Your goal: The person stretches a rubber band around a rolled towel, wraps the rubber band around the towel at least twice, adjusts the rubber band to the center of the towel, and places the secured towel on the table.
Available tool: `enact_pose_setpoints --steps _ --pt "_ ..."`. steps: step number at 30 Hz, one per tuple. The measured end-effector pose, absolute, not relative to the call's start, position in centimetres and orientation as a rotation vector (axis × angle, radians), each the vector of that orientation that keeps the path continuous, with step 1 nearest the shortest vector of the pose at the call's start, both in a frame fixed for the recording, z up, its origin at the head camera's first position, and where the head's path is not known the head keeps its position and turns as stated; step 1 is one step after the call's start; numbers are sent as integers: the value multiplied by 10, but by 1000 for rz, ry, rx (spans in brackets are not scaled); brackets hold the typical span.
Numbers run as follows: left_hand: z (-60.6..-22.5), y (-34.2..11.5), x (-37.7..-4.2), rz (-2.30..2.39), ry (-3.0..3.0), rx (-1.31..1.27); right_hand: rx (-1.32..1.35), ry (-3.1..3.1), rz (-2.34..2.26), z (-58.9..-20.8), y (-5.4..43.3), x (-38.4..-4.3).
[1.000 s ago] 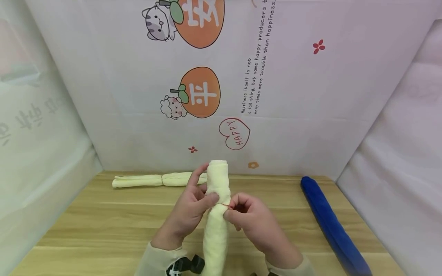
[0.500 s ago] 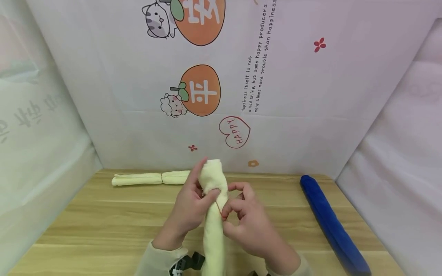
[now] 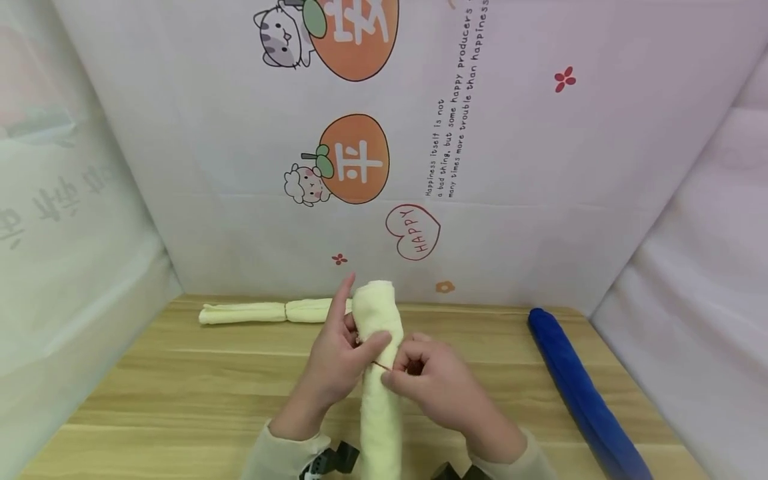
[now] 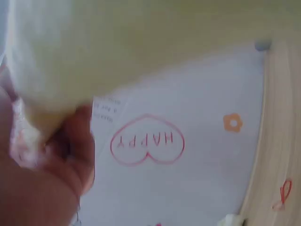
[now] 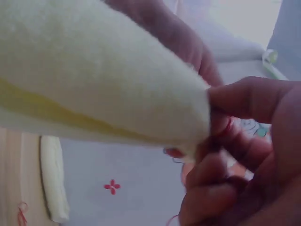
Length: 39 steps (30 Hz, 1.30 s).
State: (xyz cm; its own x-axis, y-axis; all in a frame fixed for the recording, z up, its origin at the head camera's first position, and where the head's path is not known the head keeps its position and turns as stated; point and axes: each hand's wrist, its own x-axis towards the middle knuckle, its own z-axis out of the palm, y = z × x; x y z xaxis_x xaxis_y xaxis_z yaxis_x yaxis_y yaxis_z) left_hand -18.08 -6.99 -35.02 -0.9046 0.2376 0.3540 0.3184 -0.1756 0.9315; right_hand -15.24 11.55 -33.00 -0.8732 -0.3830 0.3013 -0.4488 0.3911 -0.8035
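Observation:
A pale yellow rolled towel (image 3: 381, 427) runs lengthwise toward the person in the head view, its folded end at the top. My left hand (image 3: 336, 363) grips it near that end, thumb across the front and index finger pointing up along its side. Just below the thumb, a thin red string (image 3: 381, 365) crosses the roll. Thumb and fingers of my right hand (image 3: 435, 383) pinch the string at the towel's right side. The right wrist view shows these fingertips (image 5: 225, 96) right against the roll; the left wrist view has the towel (image 4: 117, 47) blurred and close.
A second pale yellow roll (image 3: 243, 313), tied round its middle, lies along the table's back edge, partly behind my left hand. To the right is a blue rolled towel (image 3: 588, 397). A loose red string (image 4: 283, 193) lies on the wooden table (image 3: 180, 400). White printed sheets wall the sides and back.
The right fingers spread and drew the string downward half a second ago; now they are bunched close at the towel. The towel's top end swung left, then back right. The left index finger has straightened.

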Motion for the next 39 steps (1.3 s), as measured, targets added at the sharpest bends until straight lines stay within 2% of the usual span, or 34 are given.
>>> enact_pose_setpoints --steps 5,9,15,25,33,39 --pt "-361 -81 -193 -2526 -1636 -1014 927 -2127 2079 -339 121 -167" --pt "-375 -84 -197 -2533 -1488 -1223 989 -1920 2418 -346 122 -173" --pt "-390 -91 -197 -2541 -1437 -1424 1009 -1957 2611 -358 123 -177" --pt "-383 -97 -203 -2408 -1816 -1252 980 -2199 2651 -360 126 -189" --pt "-367 -86 -197 -2125 -2181 -720 988 -2284 2395 -356 127 -191" --pt "-363 -74 -193 -1637 -2278 -724 861 -2452 2043 -340 124 -192"
